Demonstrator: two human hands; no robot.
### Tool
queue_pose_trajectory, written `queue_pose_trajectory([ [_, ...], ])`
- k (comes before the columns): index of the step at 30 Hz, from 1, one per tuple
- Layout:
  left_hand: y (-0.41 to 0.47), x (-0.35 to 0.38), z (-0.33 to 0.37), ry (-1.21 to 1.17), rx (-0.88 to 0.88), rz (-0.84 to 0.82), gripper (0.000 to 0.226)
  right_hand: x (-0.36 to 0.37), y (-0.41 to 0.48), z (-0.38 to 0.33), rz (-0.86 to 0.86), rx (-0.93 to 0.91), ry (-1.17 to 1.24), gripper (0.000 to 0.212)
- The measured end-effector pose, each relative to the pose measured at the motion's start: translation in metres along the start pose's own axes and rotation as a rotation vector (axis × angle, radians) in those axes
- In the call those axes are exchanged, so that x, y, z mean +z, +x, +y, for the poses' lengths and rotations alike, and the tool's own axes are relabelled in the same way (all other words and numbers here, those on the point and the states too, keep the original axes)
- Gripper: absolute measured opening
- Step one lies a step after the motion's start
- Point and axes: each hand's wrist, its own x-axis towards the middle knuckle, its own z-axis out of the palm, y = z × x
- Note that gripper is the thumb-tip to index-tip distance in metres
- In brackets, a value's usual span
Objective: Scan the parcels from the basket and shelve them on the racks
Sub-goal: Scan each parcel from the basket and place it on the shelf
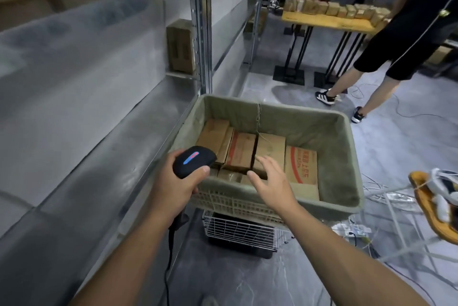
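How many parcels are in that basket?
5 on top, left to right: far-left parcel, tilted parcel, red-printed parcel, plain parcel, red-lettered parcel. More lie underneath, partly hidden.

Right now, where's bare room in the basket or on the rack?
Basket: bare liner from the red-printed parcel to the right wall, back to the far corner. Left and middle are packed box to box, under the right hand. Rack shelf: bare up to the lone carton by the upright.
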Motion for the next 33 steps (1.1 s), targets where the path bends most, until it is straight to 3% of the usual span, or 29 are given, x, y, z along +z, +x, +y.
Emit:
queue_pose_trajectory([
  [8,0.065,0.008,-0.011,0.057,-0.077,0.012,0.050,0.027,0.085,-0.005,-0.071,-0.020,0.001,0.059],
  [13,0.106,0.015,-0.021,0.095,-0.174,0.071,0.073,0.058,0.145,0.000,-0.171,-0.028,0.027,0.061],
  [17,0.137,0.027,-0.021,0.071,-0.228,0.122,0.060,0.084,0.196,0.005,-0.245,-0.032,0.033,0.060],
  [29,0.209,0.040,-0.069,0.054,-0.351,0.202,0.069,0.186,0.297,0.041,-0.402,-0.014,-0.096,0.065],
  [33,0.224,0.035,-0.075,0.025,-0.363,0.168,0.063,0.200,0.300,0.047,-0.366,-0.002,-0.259,0.072],
])
